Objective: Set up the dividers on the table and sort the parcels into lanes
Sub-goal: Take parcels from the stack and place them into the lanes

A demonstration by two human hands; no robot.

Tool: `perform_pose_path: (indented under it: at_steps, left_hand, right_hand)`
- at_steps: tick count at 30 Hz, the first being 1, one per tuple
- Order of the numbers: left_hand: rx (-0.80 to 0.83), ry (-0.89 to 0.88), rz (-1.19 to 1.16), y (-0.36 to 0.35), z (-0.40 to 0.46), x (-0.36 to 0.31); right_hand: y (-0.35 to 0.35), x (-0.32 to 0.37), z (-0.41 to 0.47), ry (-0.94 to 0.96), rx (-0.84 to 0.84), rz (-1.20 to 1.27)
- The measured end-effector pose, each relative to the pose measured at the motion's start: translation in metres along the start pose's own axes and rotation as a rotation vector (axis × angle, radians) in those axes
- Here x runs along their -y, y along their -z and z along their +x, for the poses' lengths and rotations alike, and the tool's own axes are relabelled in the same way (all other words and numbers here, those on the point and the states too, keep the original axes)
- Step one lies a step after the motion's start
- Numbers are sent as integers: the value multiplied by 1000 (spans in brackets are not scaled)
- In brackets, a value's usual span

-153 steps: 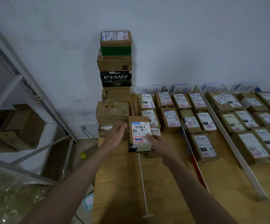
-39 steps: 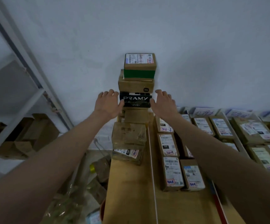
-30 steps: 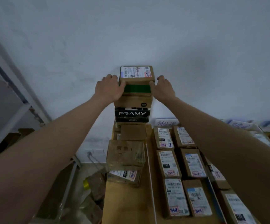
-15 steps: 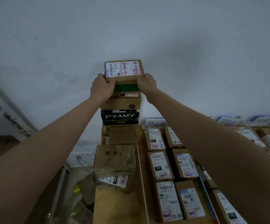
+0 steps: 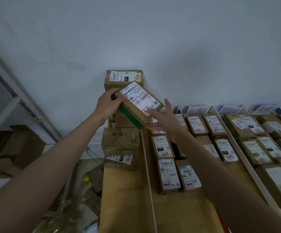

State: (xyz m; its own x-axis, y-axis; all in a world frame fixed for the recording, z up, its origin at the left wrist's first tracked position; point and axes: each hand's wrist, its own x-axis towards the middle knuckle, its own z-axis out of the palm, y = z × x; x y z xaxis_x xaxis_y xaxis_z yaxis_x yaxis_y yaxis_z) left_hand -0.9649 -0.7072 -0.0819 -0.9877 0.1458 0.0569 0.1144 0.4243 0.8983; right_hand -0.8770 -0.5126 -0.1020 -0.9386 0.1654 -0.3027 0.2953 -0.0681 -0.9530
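Note:
A brown parcel with a green band (image 5: 139, 105) and a white label is tilted in the air in front of the stack of boxes (image 5: 122, 140) at the table's far left. My left hand (image 5: 108, 103) grips its left end. My right hand (image 5: 163, 120) has straight fingers under and against its right end. Sorted parcels (image 5: 167, 175) lie in rows on the wooden table (image 5: 124, 199). A thin white divider (image 5: 147, 165) runs down the table beside them, and a wider pale divider (image 5: 247, 167) lies further right.
Handwritten lane cards (image 5: 196, 110) stand along the wall behind the rows. A metal shelf frame (image 5: 18, 98) with cardboard boxes (image 5: 15, 148) stands at the left. Plastic wrap and loose packages lie on the floor (image 5: 86, 190) by the table's left edge.
The green-banded parcel has come off the top of the stack, lower and tilted. My right hand has loosened from gripping its side to straight fingers beneath it.

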Motion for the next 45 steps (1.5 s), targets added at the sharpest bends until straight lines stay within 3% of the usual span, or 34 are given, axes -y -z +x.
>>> perform_pose_path:
  at_steps: [5, 11, 17, 22, 27, 32, 45]
  left_hand:
    - [250, 20, 58, -4, -49, 32]
    - [401, 48, 127, -15, -88, 54]
    - [222, -9, 292, -39, -127, 66]
    - [275, -98, 556, -52, -172, 101]
    - [276, -222, 819, -80, -202, 123]
    - [296, -472, 829, -116, -233, 123]
    - [397, -575, 820, -250, -302, 53]
  right_hand:
    - [32, -54, -43, -149, 111, -130]
    - [35, -87, -78, -180, 229, -266]
    - [26, -111, -101, -183, 48, -411]
    - [37, -138, -123, -218, -54, -519]
    - [50, -162, -148, -308, -202, -394]
    - [69, -179, -187, -342, -300, -202]
    - [216, -226, -304, -370, -637, -143]
